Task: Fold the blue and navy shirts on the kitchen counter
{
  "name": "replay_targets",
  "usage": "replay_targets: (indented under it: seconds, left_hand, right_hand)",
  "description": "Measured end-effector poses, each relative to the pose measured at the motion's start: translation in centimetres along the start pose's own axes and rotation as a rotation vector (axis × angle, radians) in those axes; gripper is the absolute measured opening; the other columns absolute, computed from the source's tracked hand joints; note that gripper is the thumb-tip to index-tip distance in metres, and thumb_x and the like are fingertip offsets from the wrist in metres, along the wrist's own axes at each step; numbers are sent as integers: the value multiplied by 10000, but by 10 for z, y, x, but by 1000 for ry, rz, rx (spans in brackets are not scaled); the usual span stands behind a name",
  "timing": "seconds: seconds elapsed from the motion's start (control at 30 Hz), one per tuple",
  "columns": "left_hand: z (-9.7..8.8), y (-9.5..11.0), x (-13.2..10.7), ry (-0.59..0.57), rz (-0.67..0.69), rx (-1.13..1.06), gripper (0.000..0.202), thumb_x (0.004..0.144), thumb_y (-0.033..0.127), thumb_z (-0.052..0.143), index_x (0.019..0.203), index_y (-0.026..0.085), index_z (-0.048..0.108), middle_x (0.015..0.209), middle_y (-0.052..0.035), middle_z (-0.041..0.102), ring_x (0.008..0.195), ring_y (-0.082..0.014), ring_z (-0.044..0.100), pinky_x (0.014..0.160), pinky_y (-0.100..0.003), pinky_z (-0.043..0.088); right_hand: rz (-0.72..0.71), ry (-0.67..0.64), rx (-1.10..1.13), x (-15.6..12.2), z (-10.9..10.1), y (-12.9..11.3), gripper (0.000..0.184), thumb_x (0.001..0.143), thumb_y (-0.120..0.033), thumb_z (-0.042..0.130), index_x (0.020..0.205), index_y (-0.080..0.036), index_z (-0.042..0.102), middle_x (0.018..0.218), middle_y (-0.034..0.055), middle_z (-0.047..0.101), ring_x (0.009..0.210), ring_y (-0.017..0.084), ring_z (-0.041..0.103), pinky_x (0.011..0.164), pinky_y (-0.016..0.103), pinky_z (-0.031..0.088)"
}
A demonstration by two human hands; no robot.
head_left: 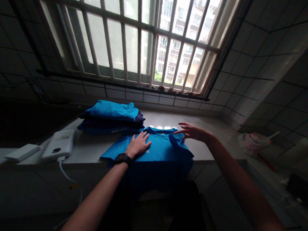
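Observation:
A bright blue T-shirt (160, 148) lies spread on the light counter, its collar toward the window and its lower part hanging over the front edge. My left hand (138, 144) rests flat on the shirt's left chest, fingers spread, partly covering a small white print. Over the shirt's right shoulder is my right hand (190, 131), its fingers stretched out and apart. The fabric below that hand is raised or folded near the sleeve; whether the fingertips touch it I cannot tell. A dark watch (123, 158) is on my left wrist.
A stack of folded blue and dark clothes (113, 110) sits at the back left. Further left are a white power bank (59, 143) with a cable and a small white box (22, 152). A plastic bag (253, 143) lies at right. Behind the counter (203, 150) is a barred window.

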State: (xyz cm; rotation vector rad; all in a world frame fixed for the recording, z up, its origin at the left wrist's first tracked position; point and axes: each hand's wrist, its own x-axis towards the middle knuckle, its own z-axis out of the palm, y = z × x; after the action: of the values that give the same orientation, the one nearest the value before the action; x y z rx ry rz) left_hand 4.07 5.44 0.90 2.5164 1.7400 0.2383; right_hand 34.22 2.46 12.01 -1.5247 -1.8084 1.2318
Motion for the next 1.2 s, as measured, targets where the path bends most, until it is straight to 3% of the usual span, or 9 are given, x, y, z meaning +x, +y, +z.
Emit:
replay_targets:
  seconds: [0.1,0.2,0.3,0.43,0.53,0.7,0.93,1.1,1.2]
  left_hand:
    - [1,0,0,-15,-6,-7,604,1003,436,315,1546,186,398,1655,-99,315,1541,-262,253,1232,-557,206]
    - [0,0,1,-16,-4,-11,608,1002,436,317,1550,181,389,1654,-101,316,1543,-263,247,1233,-556,205]
    - [0,1,0,-16,-9,-6,603,1001,436,327,1548,189,393,1652,-102,324,1542,-264,249,1234,-550,207]
    - [-1,1,-1,-21,-4,4,598,1003,442,326,1549,206,390,1656,-94,315,1547,-255,240,1238,-537,203]
    - [-1,1,-2,-21,0,11,609,1006,443,312,1556,191,377,1661,-93,299,1550,-250,231,1239,-536,203]
    - [-3,1,-3,-40,-5,11,614,1007,441,306,1560,180,367,1666,-87,287,1552,-247,222,1242,-538,195]
    - [-3,2,-2,-38,-6,-4,609,1008,438,315,1559,185,367,1666,-89,287,1553,-246,221,1242,-547,187]
    - [-1,2,-1,-29,-14,-12,604,1004,438,328,1551,190,385,1659,-97,306,1548,-262,234,1241,-548,191]
    - [-1,1,-1,-36,-11,-16,608,1006,446,318,1554,190,380,1662,-95,297,1549,-259,230,1241,-548,190]
  right_hand:
    - [-84,-5,-5,-2,19,8,508,1057,-297,236,1534,-190,373,1369,144,638,1091,191,676,947,368,541]
    - [-99,160,-237,0,36,26,399,965,-235,462,1323,-160,621,1320,136,668,1145,223,652,973,357,519]
    - [-139,178,-421,-2,52,46,229,888,-254,593,1021,-164,756,1129,104,742,1032,234,681,930,352,529]
    - [-130,-151,-202,-12,67,56,386,917,-491,595,1047,-152,728,917,85,765,782,201,717,712,315,570]
    - [-185,-290,-17,-14,70,57,435,951,-509,553,1217,-180,651,1034,101,758,869,198,729,753,337,586]
    - [-370,152,-458,2,71,64,304,906,-210,601,1197,-209,691,1252,112,657,1117,218,646,986,384,504]
    - [-110,170,-777,27,83,54,222,964,-229,563,1128,-215,712,1024,77,740,933,216,680,794,285,494]
    - [-54,494,-928,36,75,52,331,990,-180,423,1172,-194,699,1221,129,668,1058,236,656,856,285,491]
    - [-11,570,-934,39,63,63,400,952,-122,424,1272,-164,660,1287,152,634,1132,245,629,930,289,480]
